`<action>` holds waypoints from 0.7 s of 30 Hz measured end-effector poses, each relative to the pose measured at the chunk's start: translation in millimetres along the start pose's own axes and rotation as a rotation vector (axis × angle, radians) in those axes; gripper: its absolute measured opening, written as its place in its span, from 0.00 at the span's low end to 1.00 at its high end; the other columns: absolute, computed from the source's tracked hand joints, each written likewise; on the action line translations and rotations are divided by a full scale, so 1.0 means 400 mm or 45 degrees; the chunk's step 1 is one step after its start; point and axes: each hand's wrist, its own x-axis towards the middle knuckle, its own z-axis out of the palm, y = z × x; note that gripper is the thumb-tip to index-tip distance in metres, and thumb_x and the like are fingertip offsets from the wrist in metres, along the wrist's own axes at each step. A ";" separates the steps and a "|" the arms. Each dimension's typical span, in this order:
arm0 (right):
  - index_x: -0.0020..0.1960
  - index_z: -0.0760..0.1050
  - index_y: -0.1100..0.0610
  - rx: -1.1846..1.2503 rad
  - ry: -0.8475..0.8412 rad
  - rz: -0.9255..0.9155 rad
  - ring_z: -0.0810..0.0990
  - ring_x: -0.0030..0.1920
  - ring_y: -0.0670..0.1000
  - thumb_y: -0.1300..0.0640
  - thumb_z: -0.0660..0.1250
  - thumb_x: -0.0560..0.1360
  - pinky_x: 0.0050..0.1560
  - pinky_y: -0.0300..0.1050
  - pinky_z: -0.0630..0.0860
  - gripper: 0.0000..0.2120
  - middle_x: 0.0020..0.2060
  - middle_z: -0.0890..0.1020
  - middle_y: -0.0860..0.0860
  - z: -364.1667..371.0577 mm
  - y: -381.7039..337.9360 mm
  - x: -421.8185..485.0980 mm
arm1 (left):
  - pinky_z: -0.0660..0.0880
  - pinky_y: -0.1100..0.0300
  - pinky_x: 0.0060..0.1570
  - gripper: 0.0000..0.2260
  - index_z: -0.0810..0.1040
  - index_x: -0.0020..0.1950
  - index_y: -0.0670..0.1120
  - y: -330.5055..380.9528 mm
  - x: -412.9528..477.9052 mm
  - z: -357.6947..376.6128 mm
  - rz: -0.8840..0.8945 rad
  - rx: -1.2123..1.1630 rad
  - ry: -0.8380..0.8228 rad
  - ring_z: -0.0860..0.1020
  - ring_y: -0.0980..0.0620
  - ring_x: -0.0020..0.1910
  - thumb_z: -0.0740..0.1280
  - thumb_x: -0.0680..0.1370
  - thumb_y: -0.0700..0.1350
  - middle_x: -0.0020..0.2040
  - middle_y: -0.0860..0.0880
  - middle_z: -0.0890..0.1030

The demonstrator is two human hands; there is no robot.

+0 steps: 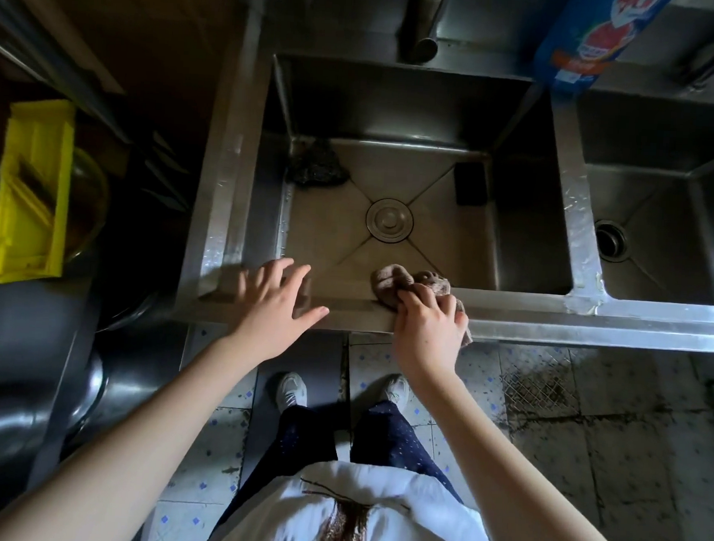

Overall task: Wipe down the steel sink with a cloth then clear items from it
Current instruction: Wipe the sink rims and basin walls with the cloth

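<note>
Fingers (411,300) of my right hand (426,327) are curling round a crumpled brown cloth (392,280), gripping it and pressing it onto the front rim of the rectangular steel sink (357,313). Part of the cloth is bunching over the inner edge of the rim, towards the basin, and a corner is hanging out beside my palm on the near side. My left hand (277,303) is reaching over the same rim, further left and well apart from the cloth, with its fingers straight and spread, holding nothing; I cannot tell whether it is touching the steel.

Inside the basin, a dark, tangled wire scourer (317,165) is lying in the far left corner, and a black rectangular block (470,184) is leaning at the far right wall. A round metal drain cover (389,220) is sitting in the middle of the floor of the basin, between them.

A second steel basin (660,141) is adjoining on the right. A blue printed bottle (586,38) is standing on the back ledge between the two basins, with a dark metal tap (422,21) to its left. A yellow plastic piece (33,187) is lying at the far left. I am standing on a patterned tile floor (587,427).
</note>
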 end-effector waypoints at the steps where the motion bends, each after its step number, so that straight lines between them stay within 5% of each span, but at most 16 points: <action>1: 0.56 0.77 0.50 0.003 0.004 -0.008 0.71 0.56 0.59 0.55 0.61 0.74 0.56 0.54 0.64 0.12 0.57 0.78 0.48 0.006 -0.025 -0.004 | 0.51 0.40 0.70 0.33 0.60 0.73 0.54 -0.020 -0.006 -0.006 -0.003 0.015 0.005 0.59 0.47 0.71 0.59 0.72 0.68 0.72 0.50 0.60; 21: 0.49 0.81 0.52 -0.002 0.126 -0.256 0.76 0.49 0.59 0.56 0.68 0.70 0.47 0.53 0.71 0.09 0.51 0.82 0.49 0.114 -0.405 -0.062 | 0.58 0.42 0.64 0.36 0.66 0.71 0.50 -0.289 -0.035 -0.049 0.090 0.127 0.109 0.64 0.43 0.68 0.59 0.69 0.70 0.70 0.46 0.64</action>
